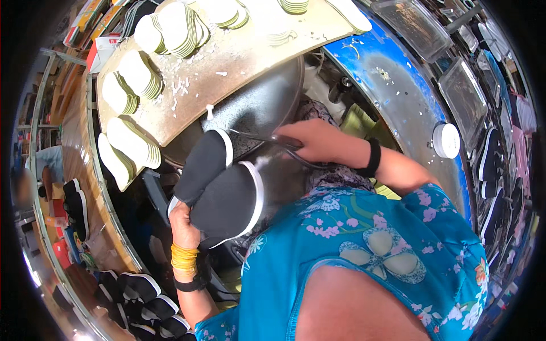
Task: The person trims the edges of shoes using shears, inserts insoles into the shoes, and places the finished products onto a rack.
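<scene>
A pair of black fabric shoes is gripped at one end in my left hand (185, 227). The nearer shoe (224, 204) overlaps the farther shoe (202, 162), and both show white edging. My right hand (313, 139) is closed round the dark handles of a pair of scissors (253, 136). Their blades point left, towards the white edge of the farther shoe; whether they touch it I cannot tell. A small white scrap (210, 112) shows just beyond that shoe, against the table edge.
Stacks of pale insoles (181, 28) and white trimmings lie on the tan worktable (199, 68) ahead. To the right, a worn blue metal surface (406, 91) carries a round white container (446, 141). Several black shoes (139, 287) are piled at lower left.
</scene>
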`<state>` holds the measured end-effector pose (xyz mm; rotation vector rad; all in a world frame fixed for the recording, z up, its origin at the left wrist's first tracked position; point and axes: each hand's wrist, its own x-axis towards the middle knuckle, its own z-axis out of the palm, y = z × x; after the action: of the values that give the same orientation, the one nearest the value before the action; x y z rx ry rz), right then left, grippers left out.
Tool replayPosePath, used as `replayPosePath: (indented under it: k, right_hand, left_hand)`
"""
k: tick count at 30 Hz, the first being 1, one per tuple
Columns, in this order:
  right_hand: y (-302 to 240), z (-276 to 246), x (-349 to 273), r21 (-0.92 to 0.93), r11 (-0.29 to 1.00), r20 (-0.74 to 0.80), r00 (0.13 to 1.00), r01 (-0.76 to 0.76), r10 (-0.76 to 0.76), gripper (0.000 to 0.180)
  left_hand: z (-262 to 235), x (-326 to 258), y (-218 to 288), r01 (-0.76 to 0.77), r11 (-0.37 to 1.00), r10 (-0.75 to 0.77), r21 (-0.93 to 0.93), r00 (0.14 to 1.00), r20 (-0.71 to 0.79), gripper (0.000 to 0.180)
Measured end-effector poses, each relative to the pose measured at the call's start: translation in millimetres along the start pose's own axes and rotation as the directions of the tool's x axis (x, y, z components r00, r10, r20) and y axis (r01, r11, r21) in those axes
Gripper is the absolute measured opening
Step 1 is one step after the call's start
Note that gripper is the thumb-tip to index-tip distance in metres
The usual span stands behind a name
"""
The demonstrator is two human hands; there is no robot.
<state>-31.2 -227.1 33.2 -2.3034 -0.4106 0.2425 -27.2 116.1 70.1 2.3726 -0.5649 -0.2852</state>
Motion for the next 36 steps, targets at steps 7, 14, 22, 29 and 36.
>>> replayPosePath:
  k: [7, 14, 22, 29, 36]
  right_hand:
    - [-12.5, -10.9, -16.9, 0.177, 0.967, -0.058, 0.982, 0.185, -0.177, 0.051]
    - [-0.9, -7.9, -15.2, -0.094, 0.995, 0.117, 0.992, -0.041, 0.052, 0.046]
    - [-25.0, -0.4, -4.0, 0.028, 0.997, 0.142, 0.987, 0.07, -0.073, 0.052]
    - [-36.8, -0.4, 13.1, -0.057, 0.976, -0.022, 0.977, 0.209, -0.21, 0.049]
    - [-50.9, -7.0, 5.2, -0.09, 0.961, 0.013, 0.965, 0.261, -0.26, 0.053]
  left_hand:
    - [0.8, 12.3, -4.6, 0.006, 1.0, -0.005, 0.016, 0.993, -0.122, 0.03]
    - [6.5, 19.6, -17.9, 0.026, 0.978, 0.023, 0.207, 0.973, -0.228, 0.027]
    - [19.8, 22.5, -46.3, 0.389, 0.694, -0.453, -0.606, 0.89, 0.052, 0.031]
    - [52.8, 22.0, -19.3, 0.253, 0.489, -0.371, -0.835, 0.926, 0.063, 0.029]
    - [76.4, 22.8, -18.8, 0.084, 0.201, -0.329, -0.976, 0.944, 0.013, 0.028]
